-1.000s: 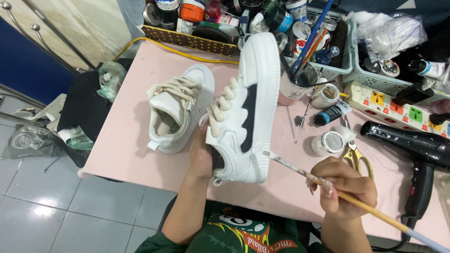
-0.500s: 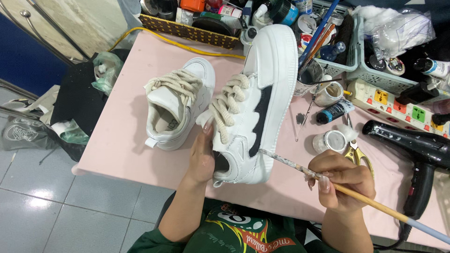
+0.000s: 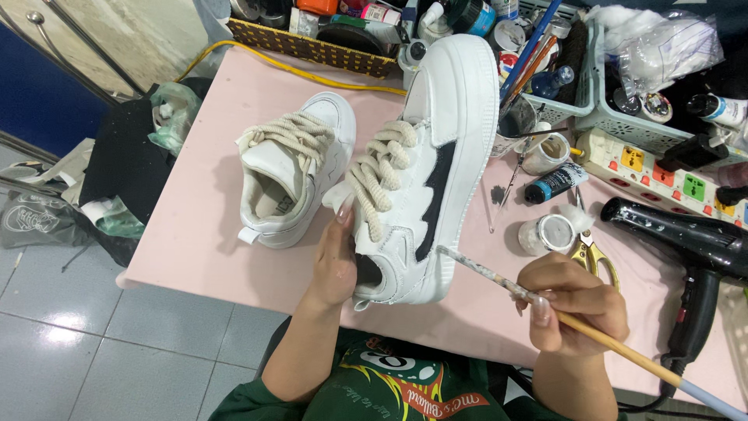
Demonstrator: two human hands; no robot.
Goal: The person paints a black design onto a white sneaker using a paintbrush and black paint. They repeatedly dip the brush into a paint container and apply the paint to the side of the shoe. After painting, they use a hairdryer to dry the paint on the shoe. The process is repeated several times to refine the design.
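My left hand (image 3: 336, 257) grips the heel end of a white sneaker (image 3: 432, 156), tilted on its side with thick cream laces and a black jagged patch on its side. My right hand (image 3: 573, 300) holds a long wooden paintbrush (image 3: 499, 281); the brush tip touches the sneaker's sole edge near the heel. A second white sneaker (image 3: 292, 179) with the same laces rests upright on the pink table (image 3: 195, 226), to the left of my left hand.
A black hair dryer (image 3: 693, 249) lies at the right. Nearby are a small open paint jar (image 3: 549, 232), gold scissors (image 3: 592, 253), a blue paint tube (image 3: 555, 182), a power strip (image 3: 654, 168) and baskets of supplies (image 3: 312, 47) at the back. Bags hang off the left edge.
The brush tip has slid a little along the sole edge near the heel. The held sneaker has shifted slightly; the other sneaker stays put.
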